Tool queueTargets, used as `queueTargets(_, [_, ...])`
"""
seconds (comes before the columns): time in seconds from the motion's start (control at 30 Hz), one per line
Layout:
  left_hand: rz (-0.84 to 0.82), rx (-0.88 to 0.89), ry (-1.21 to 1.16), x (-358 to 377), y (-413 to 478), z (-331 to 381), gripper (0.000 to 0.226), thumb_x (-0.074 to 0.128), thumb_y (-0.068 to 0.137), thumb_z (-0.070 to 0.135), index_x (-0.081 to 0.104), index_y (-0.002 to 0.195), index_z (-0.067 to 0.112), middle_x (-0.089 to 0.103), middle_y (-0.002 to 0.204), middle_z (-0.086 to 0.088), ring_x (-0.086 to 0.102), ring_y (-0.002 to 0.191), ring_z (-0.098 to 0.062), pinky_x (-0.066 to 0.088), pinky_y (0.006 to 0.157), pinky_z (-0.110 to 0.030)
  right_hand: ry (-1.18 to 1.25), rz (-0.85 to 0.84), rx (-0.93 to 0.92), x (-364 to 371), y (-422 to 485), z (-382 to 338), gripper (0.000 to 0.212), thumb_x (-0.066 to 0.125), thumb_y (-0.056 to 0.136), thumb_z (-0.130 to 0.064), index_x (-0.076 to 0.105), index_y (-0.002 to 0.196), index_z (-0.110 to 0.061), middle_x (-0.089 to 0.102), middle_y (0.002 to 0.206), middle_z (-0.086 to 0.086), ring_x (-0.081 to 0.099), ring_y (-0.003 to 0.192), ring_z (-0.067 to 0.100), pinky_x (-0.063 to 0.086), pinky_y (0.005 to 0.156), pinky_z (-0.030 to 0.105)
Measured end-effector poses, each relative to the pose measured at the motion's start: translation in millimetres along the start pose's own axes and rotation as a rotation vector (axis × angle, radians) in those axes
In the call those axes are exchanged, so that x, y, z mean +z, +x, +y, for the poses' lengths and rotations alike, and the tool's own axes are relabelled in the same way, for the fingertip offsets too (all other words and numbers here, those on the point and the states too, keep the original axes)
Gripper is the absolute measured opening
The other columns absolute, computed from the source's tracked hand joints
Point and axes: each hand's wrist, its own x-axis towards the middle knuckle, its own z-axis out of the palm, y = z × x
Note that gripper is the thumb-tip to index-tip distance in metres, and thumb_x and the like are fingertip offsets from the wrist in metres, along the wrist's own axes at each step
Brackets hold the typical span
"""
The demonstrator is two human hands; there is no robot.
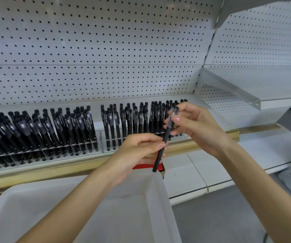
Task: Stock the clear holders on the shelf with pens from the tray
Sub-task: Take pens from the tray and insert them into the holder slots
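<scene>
A black pen with a clear cap slants between both hands in front of the shelf. My left hand pinches its lower barrel. My right hand holds the capped upper end. Behind them, two clear holders on the shelf stand packed with rows of upright black pens. The white tray lies below my forearms; no pens are visible in the part I can see.
White pegboard backs the shelf. A bare white shelf juts out at the upper right. A red-and-black box peeks out behind the tray's far corner. Lower white shelves run to the right.
</scene>
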Motion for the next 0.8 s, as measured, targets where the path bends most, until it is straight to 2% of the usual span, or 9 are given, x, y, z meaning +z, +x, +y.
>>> queueTargets(0.1, [0.017,0.001,0.016,0,1,-1,0.010,0.066,0.084,0.016,0.073,0.092,0.014,0.074,0.087,-0.004,0.070,0.083,-0.019,0.057,0.083,-0.037,0.015,0.041,-0.011,-1,-3,1,0.033,0.076,0.064,-0.020,0.061,0.091,-0.008,0.067,0.079,0.014,0.070,0.081,0.027,0.055,0.060,0.025])
queueTargets(0.27, [0.017,0.011,-0.014,3,3,-2,0.017,0.066,0.083,0.016,0.071,0.098,0.010,0.074,0.087,-0.004,0.070,0.084,-0.019,0.058,0.083,-0.038,-0.027,0.073,-0.097,0,-6,2,0.049,0.071,0.069,-0.006,0.056,0.114,-0.017,0.058,0.085,0.029,0.071,0.086,0.029,0.055,0.063,0.027])
queueTargets(0.4, [0.075,0.051,0.062,3,7,-3,0.016,0.059,0.092,0.019,0.071,0.100,0.012,0.074,0.094,0.000,0.069,0.093,-0.014,0.058,0.082,-0.032,-0.035,0.247,-0.247,-2,-2,3,0.039,0.071,0.075,-0.003,0.055,0.109,-0.015,0.067,0.077,0.011,0.070,0.084,0.024,0.054,0.062,0.026])
queueTargets(0.47, [0.166,0.155,0.335,-5,11,-9,0.017,0.057,0.093,0.025,0.071,0.098,0.019,0.072,0.094,0.007,0.067,0.092,-0.009,0.056,0.082,-0.029,-0.086,0.395,-0.290,-11,3,2,0.035,0.071,0.078,0.001,0.055,0.104,-0.015,0.067,0.078,0.011,0.070,0.077,0.018,0.054,0.062,0.025])
queueTargets(0.57, [0.276,0.389,1.180,-23,9,-22,0.026,0.050,0.094,0.037,0.067,0.107,0.023,0.065,0.104,0.012,0.063,0.094,-0.006,0.054,0.080,-0.030,-0.196,0.550,-0.310,-30,10,8,0.036,0.075,0.077,0.000,0.054,0.098,-0.019,0.065,0.080,0.012,0.068,0.071,0.016,0.055,0.064,0.026])
queueTargets(0.6, [0.268,0.428,1.351,-28,9,-26,0.031,0.048,0.094,0.038,0.066,0.112,0.020,0.065,0.108,0.009,0.064,0.096,-0.009,0.055,0.079,-0.030,-0.233,0.584,-0.313,-35,11,12,0.036,0.076,0.076,-0.001,0.053,0.096,-0.020,0.064,0.078,0.011,0.067,0.069,0.016,0.055,0.065,0.027])
queueTargets(0.7, [0.212,0.350,1.476,-32,6,-30,0.044,0.044,0.097,0.038,0.052,0.134,0.017,0.054,0.137,0.000,0.055,0.123,-0.015,0.043,0.101,-0.031,-0.325,0.696,-0.343,-48,15,20,0.037,0.077,0.076,-0.005,0.051,0.093,-0.025,0.064,0.076,0.005,0.066,0.066,0.017,0.055,0.069,0.029])
queueTargets(0.77, [0.197,0.300,1.483,-34,6,-34,0.051,0.038,0.100,0.040,0.033,0.147,0.021,0.031,0.154,0.002,0.035,0.139,-0.013,0.017,0.116,-0.029,-0.379,0.769,-0.373,-54,17,24,0.039,0.078,0.077,-0.009,0.048,0.092,-0.030,0.063,0.076,-0.001,0.065,0.067,0.015,0.054,0.071,0.027])
queueTargets(0.8, [0.200,0.291,1.502,-35,6,-36,0.052,0.035,0.101,0.041,0.028,0.149,0.022,0.023,0.157,0.003,0.028,0.142,-0.011,0.002,0.116,-0.029,-0.418,0.787,-0.386,-56,19,26,0.040,0.078,0.078,-0.011,0.047,0.092,-0.033,0.062,0.077,-0.003,0.065,0.069,0.014,0.053,0.071,0.025])
